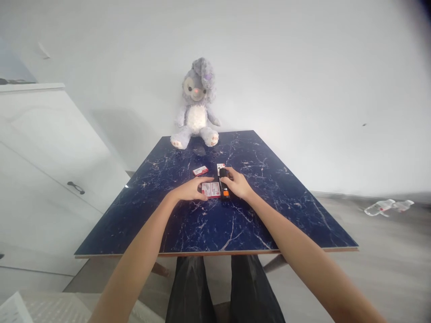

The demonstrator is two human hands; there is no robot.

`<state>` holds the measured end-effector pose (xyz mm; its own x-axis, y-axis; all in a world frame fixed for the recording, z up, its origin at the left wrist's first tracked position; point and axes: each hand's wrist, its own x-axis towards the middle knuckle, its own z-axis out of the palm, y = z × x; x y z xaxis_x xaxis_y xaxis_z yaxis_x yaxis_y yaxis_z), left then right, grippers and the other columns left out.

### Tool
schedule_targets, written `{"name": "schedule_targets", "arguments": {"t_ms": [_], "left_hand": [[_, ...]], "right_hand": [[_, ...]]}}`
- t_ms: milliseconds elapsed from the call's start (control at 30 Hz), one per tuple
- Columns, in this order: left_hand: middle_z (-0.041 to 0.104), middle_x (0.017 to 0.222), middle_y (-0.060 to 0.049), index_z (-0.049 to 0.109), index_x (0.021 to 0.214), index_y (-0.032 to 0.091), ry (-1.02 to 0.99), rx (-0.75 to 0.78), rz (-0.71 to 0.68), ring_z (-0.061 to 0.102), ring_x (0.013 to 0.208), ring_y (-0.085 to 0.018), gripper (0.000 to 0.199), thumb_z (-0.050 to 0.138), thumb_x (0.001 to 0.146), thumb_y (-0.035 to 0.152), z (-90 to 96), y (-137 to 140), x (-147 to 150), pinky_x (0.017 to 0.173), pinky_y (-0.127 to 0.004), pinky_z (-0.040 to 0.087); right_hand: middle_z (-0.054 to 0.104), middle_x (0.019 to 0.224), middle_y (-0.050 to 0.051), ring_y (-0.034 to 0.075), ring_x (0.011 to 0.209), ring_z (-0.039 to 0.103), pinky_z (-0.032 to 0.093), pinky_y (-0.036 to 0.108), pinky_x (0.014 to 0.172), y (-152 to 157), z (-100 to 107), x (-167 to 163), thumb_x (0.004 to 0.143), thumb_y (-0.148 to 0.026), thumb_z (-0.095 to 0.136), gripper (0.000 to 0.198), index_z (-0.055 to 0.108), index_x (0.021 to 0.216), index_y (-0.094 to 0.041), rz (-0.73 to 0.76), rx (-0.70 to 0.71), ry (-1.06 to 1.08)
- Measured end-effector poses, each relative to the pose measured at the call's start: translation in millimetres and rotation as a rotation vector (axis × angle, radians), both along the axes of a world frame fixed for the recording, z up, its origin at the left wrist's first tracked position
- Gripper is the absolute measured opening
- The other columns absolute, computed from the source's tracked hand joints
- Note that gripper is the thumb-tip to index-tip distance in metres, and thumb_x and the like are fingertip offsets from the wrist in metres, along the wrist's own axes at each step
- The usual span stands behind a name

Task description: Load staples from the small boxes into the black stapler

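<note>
My left hand (190, 189) has its thumb and fingers closed around the left side of a flat red-and-white box (211, 190) with printing on its top. Directly to the right of that box lies a long black object with an orange label (226, 194), its kind not clear to me. Thumb and fingers of my right hand (238, 184) grip its upper part and hide some of it. A white printed piece (220, 166) shows just beyond the black object. Farther back on the left, a second, smaller red-and-white box (200, 170) rests apart from both hands.
A dark blue marbled table (188, 224) stretches out before me. At its far edge a grey plush toy (196, 117) sits against the white wall. A white cabinet (43, 179) stands left. Clear plastic bottles (387, 206) lie on the floor at right.
</note>
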<state>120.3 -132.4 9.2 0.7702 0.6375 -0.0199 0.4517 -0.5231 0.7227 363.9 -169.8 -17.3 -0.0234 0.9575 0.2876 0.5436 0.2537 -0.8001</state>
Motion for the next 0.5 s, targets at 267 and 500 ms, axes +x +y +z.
{"name": "schedule_targets", "arguments": {"t_ms": [267, 500], "left_hand": [[0.061, 0.135, -0.011, 0.054, 0.140, 0.024, 0.011, 0.229, 0.079, 0.054, 0.126, -0.033, 0.081, 0.084, 0.065, 0.036, -5.0, -6.7, 13.8, 0.109, -0.050, 0.039], [0.059, 0.138, -0.007, 0.058, 0.135, 0.025, -0.097, 0.285, 0.198, 0.055, 0.124, -0.026, 0.046, 0.059, 0.090, 0.031, -2.4, 2.1, 5.1, 0.105, -0.041, 0.043]], "right_hand": [[0.068, 0.085, 0.000, 0.017, 0.076, 0.062, 0.046, 0.028, 0.075, -2.9, 3.4, -2.6, 0.086, -0.036, 0.057, 0.042, 0.059, 0.126, -0.022, -0.010, 0.007, -0.050], [0.068, 0.084, 0.000, 0.017, 0.076, 0.062, 0.046, 0.029, 0.075, -2.7, 4.1, -2.9, 0.086, -0.036, 0.057, 0.045, 0.058, 0.129, -0.021, -0.018, -0.018, -0.062]]}}
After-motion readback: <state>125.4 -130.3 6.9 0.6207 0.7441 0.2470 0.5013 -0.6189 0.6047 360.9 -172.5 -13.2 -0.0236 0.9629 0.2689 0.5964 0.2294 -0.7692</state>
